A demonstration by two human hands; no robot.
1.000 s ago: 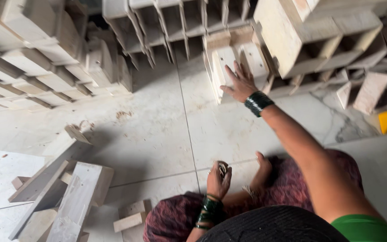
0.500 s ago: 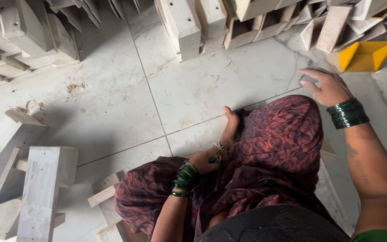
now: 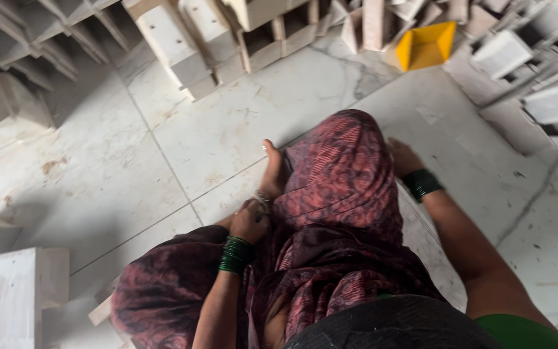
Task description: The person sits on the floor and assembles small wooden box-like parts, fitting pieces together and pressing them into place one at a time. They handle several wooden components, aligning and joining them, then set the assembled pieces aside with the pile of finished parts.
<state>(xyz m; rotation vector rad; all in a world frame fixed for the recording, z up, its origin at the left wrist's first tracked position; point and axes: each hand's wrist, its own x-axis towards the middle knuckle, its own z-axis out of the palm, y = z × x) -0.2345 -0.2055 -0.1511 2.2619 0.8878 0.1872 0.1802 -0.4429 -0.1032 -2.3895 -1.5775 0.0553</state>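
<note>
Two hands in view, both low by the person's own legs. Left hand (image 3: 250, 220) is curled loosely against the ankle, just behind the bare foot (image 3: 272, 169), fingers bent in; nothing visibly held, though the palm is hidden. Stack of green bangles (image 3: 234, 254) on that wrist. Right hand (image 3: 403, 157) is partly hidden behind the raised knee, which is covered in maroon patterned cloth (image 3: 340, 174); it rests on or just over the marble floor (image 3: 227, 123), and I cannot tell whether the fingers are spread or closed. Dark green bangle band (image 3: 422, 183) on that wrist. Person sits on the floor, cloth draped over both legs. Yellow plastic tray (image 3: 426, 44) lies at the top, well apart from both hands, among pale wooden frames (image 3: 175, 45) stacked along the far edge. More pale wooden blocks (image 3: 24, 291) at lower left, near the left knee. White compartment frames (image 3: 537, 84) at upper right.
</note>
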